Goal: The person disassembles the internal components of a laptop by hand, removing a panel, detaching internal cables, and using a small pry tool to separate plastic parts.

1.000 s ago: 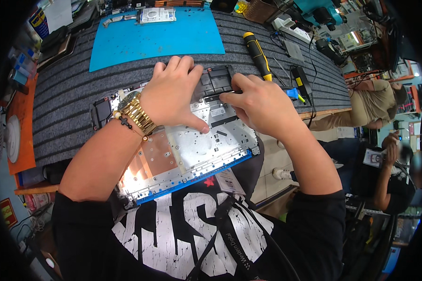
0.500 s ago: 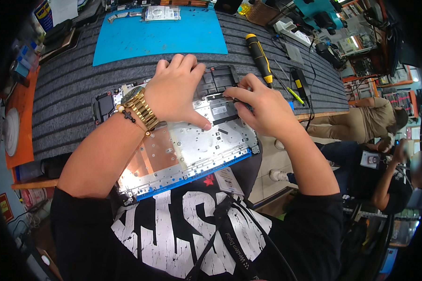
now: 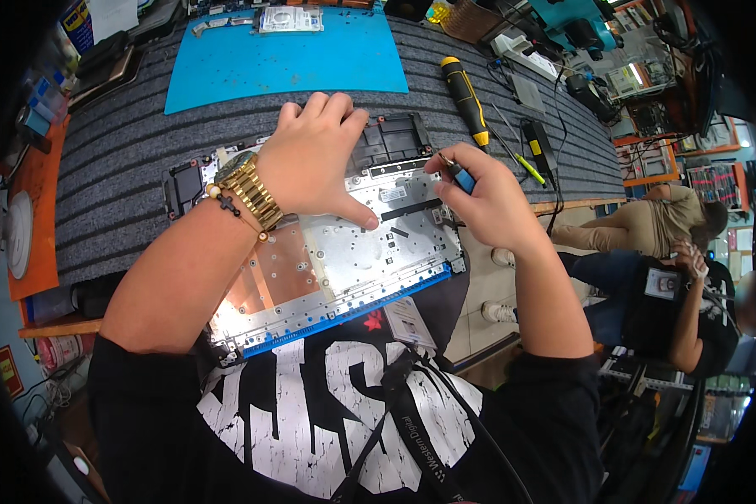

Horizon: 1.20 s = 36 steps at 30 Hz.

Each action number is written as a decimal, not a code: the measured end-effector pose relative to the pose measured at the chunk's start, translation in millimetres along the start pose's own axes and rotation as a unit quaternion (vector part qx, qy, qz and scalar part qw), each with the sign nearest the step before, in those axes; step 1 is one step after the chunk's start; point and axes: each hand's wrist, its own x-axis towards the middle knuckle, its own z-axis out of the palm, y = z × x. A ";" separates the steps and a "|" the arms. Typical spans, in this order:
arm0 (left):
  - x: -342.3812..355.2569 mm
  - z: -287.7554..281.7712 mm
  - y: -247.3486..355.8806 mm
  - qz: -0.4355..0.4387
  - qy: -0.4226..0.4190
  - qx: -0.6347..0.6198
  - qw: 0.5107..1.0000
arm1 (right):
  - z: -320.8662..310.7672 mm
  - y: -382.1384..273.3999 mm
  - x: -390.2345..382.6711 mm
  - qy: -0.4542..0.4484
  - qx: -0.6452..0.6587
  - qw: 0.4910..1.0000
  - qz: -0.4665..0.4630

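A silver laptop chassis (image 3: 357, 252) with a blue-edged near side lies tilted between my body and the table. My left hand (image 3: 315, 168) is spread across it, thumb on the metal and bent fingers over the far edge, holding it. A gold watch and a beaded bracelet are on that wrist. Over the chassis's right end, my right hand (image 3: 483, 189) pinches a small blue-and-dark part (image 3: 460, 176) between thumb and fingers; its exact kind does not show. A black strip (image 3: 407, 210) and a white label lie on the metal beside this hand.
Beyond the chassis is a blue work mat (image 3: 286, 67) with a hard drive (image 3: 291, 19) at its far edge. A yellow-black screwdriver (image 3: 464, 101), a slim yellow-green tool (image 3: 529, 168) and a black adapter (image 3: 539, 151) lie right. Two other people (image 3: 647, 286) stand at the right.
My right hand has drawn back slightly to the right from the chassis, and the blue-and-dark part now shows in its fingers. My left hand stays in place.
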 end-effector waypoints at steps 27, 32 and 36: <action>-3.9 4.8 0.7 0.015 0.042 0.014 0.999 | 3.0 22.5 0.4 0.070 -0.173 0.967 -0.176; -3.9 3.9 1.7 0.014 0.038 0.017 0.999 | 0.7 21.6 0.6 0.067 -0.179 0.964 -0.183; -3.8 2.9 2.9 0.014 0.041 0.018 0.999 | -1.4 21.9 2.7 0.060 -0.185 0.963 -0.188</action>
